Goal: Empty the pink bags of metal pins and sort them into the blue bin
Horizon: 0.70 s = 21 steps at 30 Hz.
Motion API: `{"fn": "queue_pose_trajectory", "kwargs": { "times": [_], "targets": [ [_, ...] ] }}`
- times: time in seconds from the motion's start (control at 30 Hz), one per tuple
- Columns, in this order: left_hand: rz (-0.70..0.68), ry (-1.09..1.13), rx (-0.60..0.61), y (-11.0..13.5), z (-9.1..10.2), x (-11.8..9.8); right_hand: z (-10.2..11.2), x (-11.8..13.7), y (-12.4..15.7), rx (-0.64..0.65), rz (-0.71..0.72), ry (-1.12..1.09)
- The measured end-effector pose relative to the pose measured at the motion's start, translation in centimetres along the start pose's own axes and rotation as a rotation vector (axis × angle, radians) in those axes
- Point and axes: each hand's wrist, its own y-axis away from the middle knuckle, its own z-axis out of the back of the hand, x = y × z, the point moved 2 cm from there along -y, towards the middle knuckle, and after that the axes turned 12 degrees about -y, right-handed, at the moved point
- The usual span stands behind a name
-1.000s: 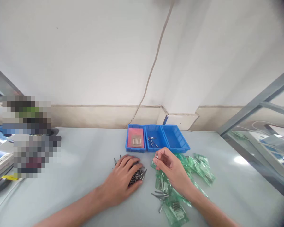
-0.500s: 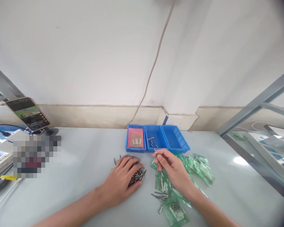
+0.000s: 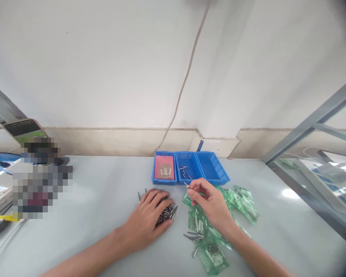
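Observation:
My left hand (image 3: 148,217) lies with fingers spread over a pile of small dark metal pins (image 3: 166,214), covering much of it. Thumb and fingers of my right hand (image 3: 210,204) pinch a slim metal pin (image 3: 186,185), whose tip points up and left. Below that hand several green plastic bags (image 3: 210,252) with metal pieces inside lie spread out. A few loose metal pieces (image 3: 193,237) rest beside them. Just beyond, the middle blue bin (image 3: 190,157) holds several thin metal pins (image 3: 185,172).
The left blue bin (image 3: 153,169) contains a pink packet (image 3: 164,159) with a small clear bag on it. A right blue bin (image 3: 212,165) adjoins the middle one. At far left stand a phone (image 3: 23,129) and power strips; grey metal frames (image 3: 294,132) flank the table.
My right hand has tilted slightly, still pinching the metal pin. The left hand keeps its place on the pile. The whole view has shifted a little.

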Motion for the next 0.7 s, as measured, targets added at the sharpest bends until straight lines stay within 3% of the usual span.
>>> {"fn": "queue_pose_trajectory", "kwargs": {
  "times": [0.27,0.7],
  "targets": [
    [0.004,0.012,-0.023,0.02,0.0,0.0,0.1,-0.43,0.07,-0.04,-0.177,-0.164],
    [-0.004,0.029,0.0,0.17,-0.28,0.21,0.16,0.05,-0.14,-0.101,-0.179,-0.22]
  ]
}}
